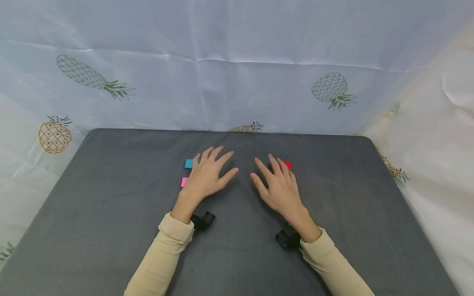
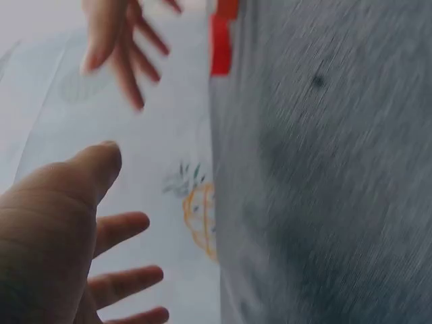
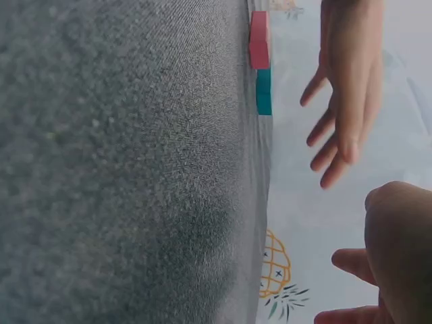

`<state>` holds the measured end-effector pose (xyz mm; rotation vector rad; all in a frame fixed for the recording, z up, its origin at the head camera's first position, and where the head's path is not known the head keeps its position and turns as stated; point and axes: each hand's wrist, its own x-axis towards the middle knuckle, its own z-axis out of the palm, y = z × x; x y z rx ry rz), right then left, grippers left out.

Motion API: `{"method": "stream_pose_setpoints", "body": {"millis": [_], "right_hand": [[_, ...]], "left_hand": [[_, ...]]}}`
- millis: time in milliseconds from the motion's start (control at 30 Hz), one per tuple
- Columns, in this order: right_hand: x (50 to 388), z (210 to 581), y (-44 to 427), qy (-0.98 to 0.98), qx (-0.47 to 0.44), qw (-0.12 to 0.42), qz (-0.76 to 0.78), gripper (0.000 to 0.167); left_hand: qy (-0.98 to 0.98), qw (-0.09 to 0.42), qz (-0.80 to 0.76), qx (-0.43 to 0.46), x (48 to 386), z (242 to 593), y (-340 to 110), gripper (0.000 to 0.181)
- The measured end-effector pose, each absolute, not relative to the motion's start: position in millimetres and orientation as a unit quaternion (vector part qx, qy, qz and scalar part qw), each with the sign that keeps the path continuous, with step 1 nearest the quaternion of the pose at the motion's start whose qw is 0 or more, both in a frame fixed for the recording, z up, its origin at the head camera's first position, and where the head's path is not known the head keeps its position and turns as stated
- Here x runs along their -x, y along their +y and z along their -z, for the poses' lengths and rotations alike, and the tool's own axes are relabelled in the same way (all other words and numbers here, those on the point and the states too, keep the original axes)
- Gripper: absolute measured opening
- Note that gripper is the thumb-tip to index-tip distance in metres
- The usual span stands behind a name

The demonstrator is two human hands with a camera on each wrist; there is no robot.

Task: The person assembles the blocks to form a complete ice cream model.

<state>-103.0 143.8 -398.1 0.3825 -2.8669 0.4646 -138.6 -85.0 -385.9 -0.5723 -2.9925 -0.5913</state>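
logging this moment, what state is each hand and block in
Bare left hand, open, empty
Bare right hand, open, empty
Blue rectangular block, unheld, on grey cloth
Pink rectangular block, unheld, on cloth
Red rectangular block, unheld, on cloth
Orange block, unheld, cropped by left-wrist view

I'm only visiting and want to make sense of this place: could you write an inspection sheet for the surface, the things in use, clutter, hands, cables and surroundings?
Surface: dark grey tabletop.
Job's things: blue block and pink block, partly hidden by the left hand in the head view; red block, partly behind the right hand; orange block, cut off at the left wrist view's edge.
Clutter: nothing seen.
Hands: both above the table, fingers spread, holding nothing.
Cables: nothing seen.
Surroundings: pale cloth with pineapple prints.
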Motion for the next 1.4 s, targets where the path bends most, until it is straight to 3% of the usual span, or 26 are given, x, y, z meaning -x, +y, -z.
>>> {"method": "stream_pose_setpoints", "body": {"millis": [367, 933, 1400], "right_hand": [[90, 395, 154, -0.955, -0.128, 0.167, -0.209, 0.05], [67, 401, 175, -0.935, -0.102, 0.205, -0.273, 0.035], [48, 406, 198, -0.934, -0.066, 0.152, -0.316, 0.035]], "left_hand": [[-0.944, 0.041, 0.274, 0.178, 149, 387, -124, 0.058], [-0.916, -0.04, 0.346, 0.197, 158, 397, -164, 0.061], [-0.914, -0.069, 0.353, 0.188, 157, 407, -185, 0.058]]}}
